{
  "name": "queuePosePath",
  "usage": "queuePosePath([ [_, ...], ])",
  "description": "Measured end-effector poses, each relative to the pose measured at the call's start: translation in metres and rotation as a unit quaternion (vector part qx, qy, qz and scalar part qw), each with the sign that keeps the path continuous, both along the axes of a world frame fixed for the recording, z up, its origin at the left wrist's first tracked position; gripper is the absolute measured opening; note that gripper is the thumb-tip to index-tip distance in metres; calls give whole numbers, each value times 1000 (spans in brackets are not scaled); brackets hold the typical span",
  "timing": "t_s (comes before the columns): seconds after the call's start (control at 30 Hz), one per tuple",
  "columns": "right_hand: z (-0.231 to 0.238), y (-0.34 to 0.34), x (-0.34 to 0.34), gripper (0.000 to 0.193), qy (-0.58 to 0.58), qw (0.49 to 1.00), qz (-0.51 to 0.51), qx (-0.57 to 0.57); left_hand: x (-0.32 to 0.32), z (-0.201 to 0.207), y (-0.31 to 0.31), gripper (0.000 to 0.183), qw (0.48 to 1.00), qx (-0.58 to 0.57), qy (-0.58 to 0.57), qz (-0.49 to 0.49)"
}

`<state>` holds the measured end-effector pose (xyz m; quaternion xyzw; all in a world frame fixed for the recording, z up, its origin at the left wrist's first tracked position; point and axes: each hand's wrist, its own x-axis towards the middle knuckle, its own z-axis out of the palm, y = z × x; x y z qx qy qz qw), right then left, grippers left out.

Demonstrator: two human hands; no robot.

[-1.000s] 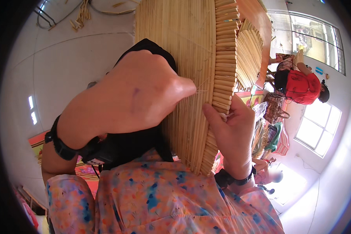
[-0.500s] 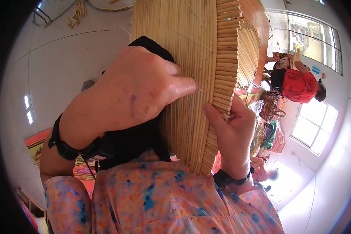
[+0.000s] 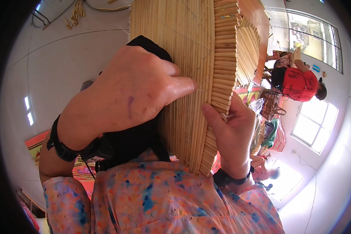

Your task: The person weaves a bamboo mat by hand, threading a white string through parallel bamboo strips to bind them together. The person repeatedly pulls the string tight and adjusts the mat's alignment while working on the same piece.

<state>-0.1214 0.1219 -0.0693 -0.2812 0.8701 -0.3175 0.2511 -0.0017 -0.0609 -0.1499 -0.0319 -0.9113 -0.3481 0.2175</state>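
A long panel of straw stalks [image 3: 179, 31], laid side by side, runs from my lap away from me. Short stalk ends [image 3: 224, 58] line its right side in a thick ridge. My left hand [image 3: 140, 84] is closed over the panel, thumb and finger pinched on a thin pale thread [image 3: 201, 89] that runs to the stalks. My right hand [image 3: 232, 126] grips the ridged edge, thumb on top and fingers behind it. A bit of white string [image 3: 225, 116] shows beside its thumb. The fingertips behind the edge are hidden.
Loose stalks [image 3: 78, 11] lie on the pale floor at the far left. An orange board [image 3: 261, 23] stands beyond the panel. At right are a woven basket [image 3: 269, 105], a person in red [image 3: 298, 84] and windows [image 3: 310, 126]. Another person [image 3: 263, 171] sits lower right.
Both hands hold nearly the same places. The panel and right hand have shifted very slightly left in view.
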Motion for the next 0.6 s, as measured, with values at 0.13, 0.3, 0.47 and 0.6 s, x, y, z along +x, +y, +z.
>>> queuePosePath([
  [0.13, 0, -1, 0, 18, 2, 1000, -3, -1, -1, 0, -1, 32, 1000, -2, 6, -5],
  [0.3, -1, -1, 0, 17, -3, 1000, -7, -6, -1, 3, -1, 32, 1000, 4, 8, -5],
  [0.47, 0, -1, 1, 17, 4, 1000, -2, -4, -1, 2, 0, 31, 1000, 10, 24, -3],
  [0.6, 1, -3, 2, 17, 6, 1000, 4, -2, 1, 10, -3, 31, 1000, -13, 17, -7],
])
